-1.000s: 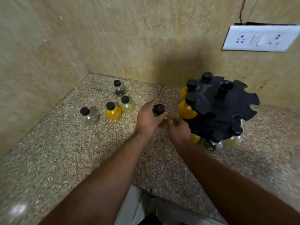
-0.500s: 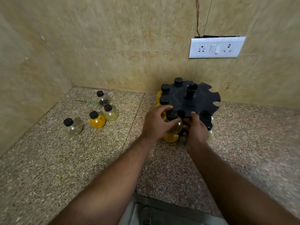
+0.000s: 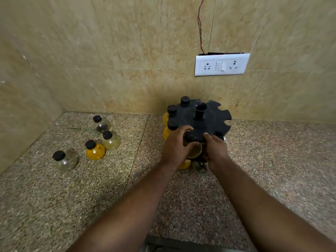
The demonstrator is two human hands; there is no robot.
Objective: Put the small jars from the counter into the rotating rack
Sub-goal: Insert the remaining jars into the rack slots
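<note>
A black rotating rack stands against the back wall with several black-capped jars hanging in its slots. My left hand grips a small black-capped jar at the rack's front edge, its cap at the level of the top disc. My right hand holds the rack's front edge just right of that jar. Several more jars stand on the counter to the left: a clear one, an orange one, a pale yellow one and a dark-filled one.
The speckled granite counter meets tiled walls at the back and left. A white switch and socket plate sits on the wall above the rack, with a thin wire running up from it. The counter's front edge lies near the frame bottom.
My left hand has carried the jar from the open counter to the rack's front edge. My right hand has moved with it onto the rack. The camera has tilted upward.
</note>
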